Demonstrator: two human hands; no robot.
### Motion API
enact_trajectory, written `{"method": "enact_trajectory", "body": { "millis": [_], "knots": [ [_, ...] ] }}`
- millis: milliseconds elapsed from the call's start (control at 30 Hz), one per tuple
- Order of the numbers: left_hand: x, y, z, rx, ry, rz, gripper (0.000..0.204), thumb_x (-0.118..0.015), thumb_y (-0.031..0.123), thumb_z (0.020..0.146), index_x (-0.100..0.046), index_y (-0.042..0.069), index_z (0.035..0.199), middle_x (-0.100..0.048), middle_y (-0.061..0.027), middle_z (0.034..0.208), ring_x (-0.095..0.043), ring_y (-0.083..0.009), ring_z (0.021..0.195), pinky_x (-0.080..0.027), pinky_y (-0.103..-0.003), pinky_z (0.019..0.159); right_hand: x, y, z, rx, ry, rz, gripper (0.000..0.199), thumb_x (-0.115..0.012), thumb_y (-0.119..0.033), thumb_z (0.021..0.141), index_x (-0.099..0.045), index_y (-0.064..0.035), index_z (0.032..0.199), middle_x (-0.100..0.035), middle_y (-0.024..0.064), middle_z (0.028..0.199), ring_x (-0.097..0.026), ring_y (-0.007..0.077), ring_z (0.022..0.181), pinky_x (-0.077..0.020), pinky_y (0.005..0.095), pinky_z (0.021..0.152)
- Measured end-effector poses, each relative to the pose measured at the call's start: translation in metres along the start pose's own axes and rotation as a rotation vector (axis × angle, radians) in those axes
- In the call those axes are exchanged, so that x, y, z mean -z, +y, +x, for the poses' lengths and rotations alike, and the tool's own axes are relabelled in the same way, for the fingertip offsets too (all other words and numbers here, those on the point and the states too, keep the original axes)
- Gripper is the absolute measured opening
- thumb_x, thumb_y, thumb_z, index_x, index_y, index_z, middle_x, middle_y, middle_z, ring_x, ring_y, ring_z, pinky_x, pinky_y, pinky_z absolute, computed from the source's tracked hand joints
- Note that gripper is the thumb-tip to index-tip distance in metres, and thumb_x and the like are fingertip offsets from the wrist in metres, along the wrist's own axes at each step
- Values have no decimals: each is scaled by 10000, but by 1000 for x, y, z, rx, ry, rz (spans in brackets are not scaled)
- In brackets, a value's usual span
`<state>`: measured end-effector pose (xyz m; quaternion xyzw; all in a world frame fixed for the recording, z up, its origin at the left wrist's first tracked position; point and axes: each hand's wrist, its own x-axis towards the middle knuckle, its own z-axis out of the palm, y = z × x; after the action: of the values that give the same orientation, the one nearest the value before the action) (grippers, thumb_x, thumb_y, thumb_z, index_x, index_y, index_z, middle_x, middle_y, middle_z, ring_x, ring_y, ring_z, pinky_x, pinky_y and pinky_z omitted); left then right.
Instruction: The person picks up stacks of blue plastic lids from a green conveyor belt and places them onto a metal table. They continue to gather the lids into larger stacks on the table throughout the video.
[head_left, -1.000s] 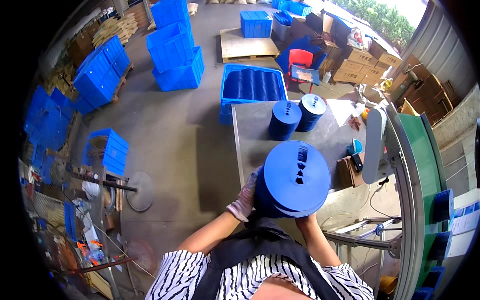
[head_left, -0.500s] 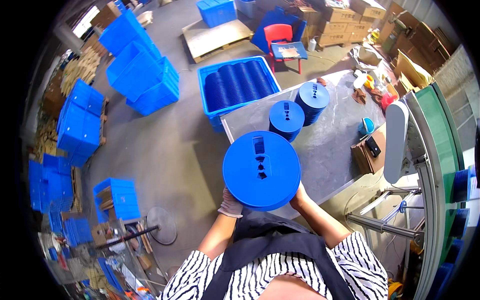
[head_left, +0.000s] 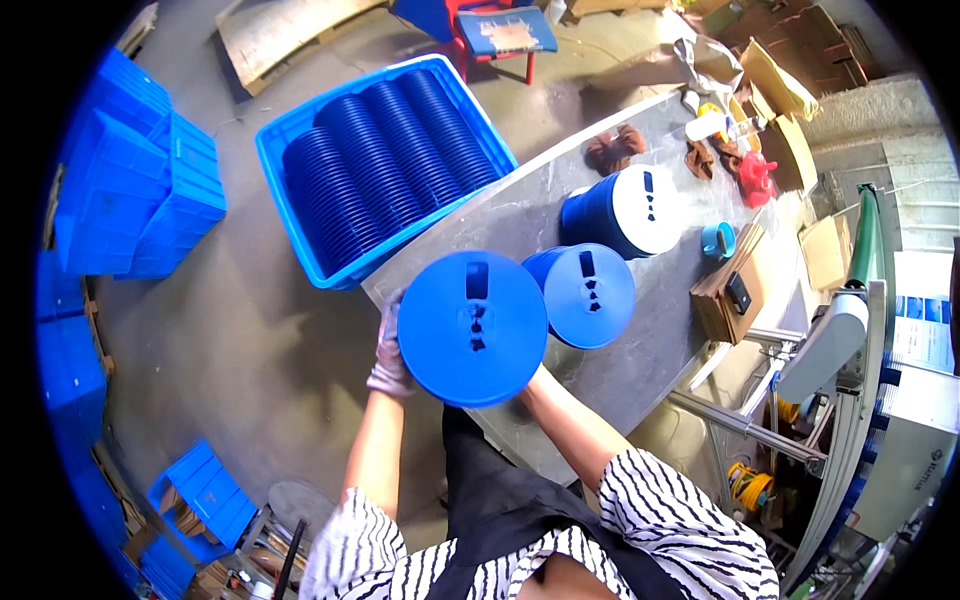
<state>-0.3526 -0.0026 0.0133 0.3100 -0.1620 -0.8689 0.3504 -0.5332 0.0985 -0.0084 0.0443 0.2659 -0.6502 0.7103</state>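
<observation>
1. I have the left hand (head_left: 390, 350), in a pale glove, clasped on the left rim of a stack of blue reels (head_left: 472, 328). Only its fingers and knuckles show; the rest sits behind the stack.
2. The right hand is hidden under the stack; I see only its forearm running up to the lower right rim, so I cannot tell how it grips.
3. The stack is held up over the near-left corner of the grey worktop (head_left: 640, 340). Its top disc faces the camera and hides how many reels lie beneath.
4. Just right of it, a second blue reel stack (head_left: 588, 294) stands on the worktop, partly overlapped by the held one.
5. Further back stands a white-topped reel stack (head_left: 625, 212).
6. A blue crate (head_left: 290, 160) on the floor beside the worktop holds rows of reels on edge.
7. Small items at the far end of the worktop are too distorted to name.
</observation>
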Motion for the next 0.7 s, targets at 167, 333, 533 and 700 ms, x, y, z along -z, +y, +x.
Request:
{"method": "enact_trajectory", "body": {
  "millis": [167, 333, 533, 700],
  "knots": [
    [30, 8, 111, -17, -114, 152, 551, -558, 433, 822, -428, 66, 1211, -498, -80, 1150, -499, -198, 1039, -414, -339, 912, 25, -10, 75, 155, -10, 27, 398, -385, -301, 941, -406, -95, 1281, -493, 104, 1231, -508, 237, 1080, -438, 354, 903],
    [45, -14, 170, 6, -101, 76, 494, -600, 390, 809, -469, 74, 1166, -526, -66, 1116, -519, -179, 997, -429, -312, 889, 39, -20, 104, 279, 99, -142, 409, -380, -306, 942, -388, -94, 1292, -477, 104, 1250, -494, 236, 1100, -424, 362, 918],
    [60, -16, 178, -128, -118, 84, 486, -559, 370, 853, -440, 86, 1229, -518, -64, 1144, -511, -172, 1024, -415, -321, 916, 36, -1, 99, 526, 363, -687, 424, -374, -312, 944, -367, -92, 1306, -458, 104, 1273, -477, 236, 1126, -408, 373, 937],
    [76, -35, 140, -643, 293, 872, 415, -393, 248, 944, -369, 34, 1299, -425, -129, 1292, -414, -231, 1184, -311, -329, 1013, 70, 38, -3, -21, 633, -305, 650, -310, -538, 906, -279, -82, 1367, -301, 122, 1409, -277, 291, 1301, -187, 443, 1063]
  ]
}}
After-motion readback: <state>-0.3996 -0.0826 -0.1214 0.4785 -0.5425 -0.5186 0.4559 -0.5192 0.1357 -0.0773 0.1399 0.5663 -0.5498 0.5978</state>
